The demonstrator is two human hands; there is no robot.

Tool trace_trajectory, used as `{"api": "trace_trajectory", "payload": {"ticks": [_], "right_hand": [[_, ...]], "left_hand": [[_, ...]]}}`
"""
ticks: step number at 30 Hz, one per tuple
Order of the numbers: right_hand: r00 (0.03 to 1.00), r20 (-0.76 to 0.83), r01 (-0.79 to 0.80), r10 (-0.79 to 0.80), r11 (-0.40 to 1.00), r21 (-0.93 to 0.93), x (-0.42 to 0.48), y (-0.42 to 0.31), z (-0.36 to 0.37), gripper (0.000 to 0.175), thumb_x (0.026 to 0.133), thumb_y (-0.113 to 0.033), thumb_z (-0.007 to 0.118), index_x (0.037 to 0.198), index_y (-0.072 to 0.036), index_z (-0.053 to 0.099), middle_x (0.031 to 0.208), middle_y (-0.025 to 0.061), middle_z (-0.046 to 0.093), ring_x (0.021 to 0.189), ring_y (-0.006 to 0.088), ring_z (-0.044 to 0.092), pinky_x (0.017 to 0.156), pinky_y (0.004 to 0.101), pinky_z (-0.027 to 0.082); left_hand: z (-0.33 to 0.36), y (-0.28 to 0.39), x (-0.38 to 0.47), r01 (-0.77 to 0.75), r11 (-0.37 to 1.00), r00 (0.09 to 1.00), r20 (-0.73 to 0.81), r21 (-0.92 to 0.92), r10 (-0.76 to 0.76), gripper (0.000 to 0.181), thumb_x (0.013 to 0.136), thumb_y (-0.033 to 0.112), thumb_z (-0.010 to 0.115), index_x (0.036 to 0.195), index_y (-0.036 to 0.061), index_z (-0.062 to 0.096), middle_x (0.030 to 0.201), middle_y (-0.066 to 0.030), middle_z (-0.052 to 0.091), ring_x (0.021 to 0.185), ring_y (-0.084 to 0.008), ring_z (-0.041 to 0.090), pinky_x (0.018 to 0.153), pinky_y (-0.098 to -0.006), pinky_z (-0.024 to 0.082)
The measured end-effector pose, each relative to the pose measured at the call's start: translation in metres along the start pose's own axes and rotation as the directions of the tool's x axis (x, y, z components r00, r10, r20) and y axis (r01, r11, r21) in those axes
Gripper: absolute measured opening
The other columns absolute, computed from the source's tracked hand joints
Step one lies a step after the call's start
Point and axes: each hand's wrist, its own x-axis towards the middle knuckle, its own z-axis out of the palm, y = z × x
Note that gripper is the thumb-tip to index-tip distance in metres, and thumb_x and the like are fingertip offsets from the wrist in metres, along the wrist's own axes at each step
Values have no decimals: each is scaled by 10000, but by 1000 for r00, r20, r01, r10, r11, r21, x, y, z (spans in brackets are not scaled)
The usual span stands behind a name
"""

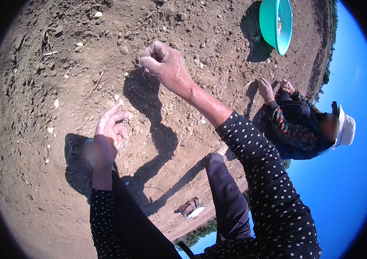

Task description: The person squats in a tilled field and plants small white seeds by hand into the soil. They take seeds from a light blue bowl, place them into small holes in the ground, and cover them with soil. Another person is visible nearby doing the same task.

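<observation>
My right hand (165, 63) is low over the dry, cloddy soil (183, 106), its dusty thumb and fingertips pinched together. No object shows between those tips. My left hand (110, 129) is turned partly palm up with its fingers loosely curled. A small pale piece, probably a garlic clove (115, 143), shows between its fingers and palm; anything deeper in the hand is hidden. Just past the left fingertips, a pale clove-like piece (121, 102) lies on the ground. Others are scattered beyond, including one piece (56, 103) and another piece (98, 14).
A turquoise plastic basin (269, 24) holding pale pieces sits on the soil. Nearby crouches a person in a white hat (347, 126), small pale pieces in one hand. My bent knee (214, 158) is close by. A brown and white object (191, 208) lies behind.
</observation>
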Motion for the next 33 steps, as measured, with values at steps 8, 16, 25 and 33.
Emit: {"api": "trace_trajectory", "payload": {"ticks": [8,16,25,33], "right_hand": [[894,-392,-41,-218,830,-556,112,49,-107,186,872,-205,635,951,-43,680,805,136,694,738,273,666,666,400,528],[870,-300,209,-392,843,-496,112,84,-84,277,958,-281,562,1026,-31,657,890,193,674,817,349,637,764,459,513],[914,324,345,-244,887,-306,-105,-8,60,237,923,-243,667,1104,-110,594,953,114,574,845,322,646,663,439,530],[949,284,252,-133,864,-436,-115,-1,67,219,949,-264,660,1160,-209,647,854,86,501,680,269,571,557,399,489]], "left_hand": [[0,-4,3,25,997,1000,-5,69,-25,599,1079,445,321,1451,-14,415,1167,-149,632,638,-99,589,370,-186,374],[1,6,30,-40,899,997,48,-436,68,589,1064,462,335,1389,-10,469,1112,-136,635,761,-167,596,408,-227,379],[8,1,39,-56,885,983,-178,-462,-31,648,1037,516,342,1389,-4,500,1215,-124,631,961,-217,596,806,-333,516],[33,2,32,-58,843,978,-201,-535,-60,670,1026,528,359,1389,-23,480,1294,-190,578,1136,-301,586,1007,-445,480]]}}
